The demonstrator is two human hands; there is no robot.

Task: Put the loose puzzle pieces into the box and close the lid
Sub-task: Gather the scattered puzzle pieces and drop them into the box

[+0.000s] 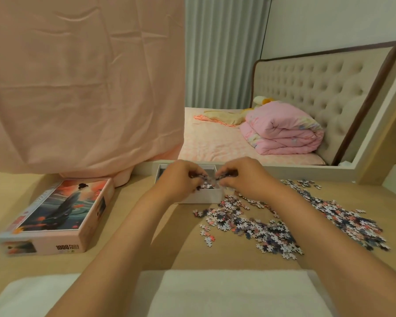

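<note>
A white open box point(201, 197) stands at the far middle of the tan table point(146, 225), with some puzzle pieces inside. Both hands hover over it. My left hand point(181, 179) and my right hand point(240, 177) are each curled around a clump of puzzle pieces held above the box opening. A wide scatter of loose puzzle pieces point(284, 225) lies on the table to the right of the box. The lid point(57, 213), printed with a robed figure and "1000", rests face up on the left.
A pink cloth point(78, 88) hangs behind the table at the left and touches its back edge. Beyond the table is a bed with a folded pink quilt point(284, 131) and a tufted headboard point(318, 92). A white cloth point(215, 294) lies nearest me.
</note>
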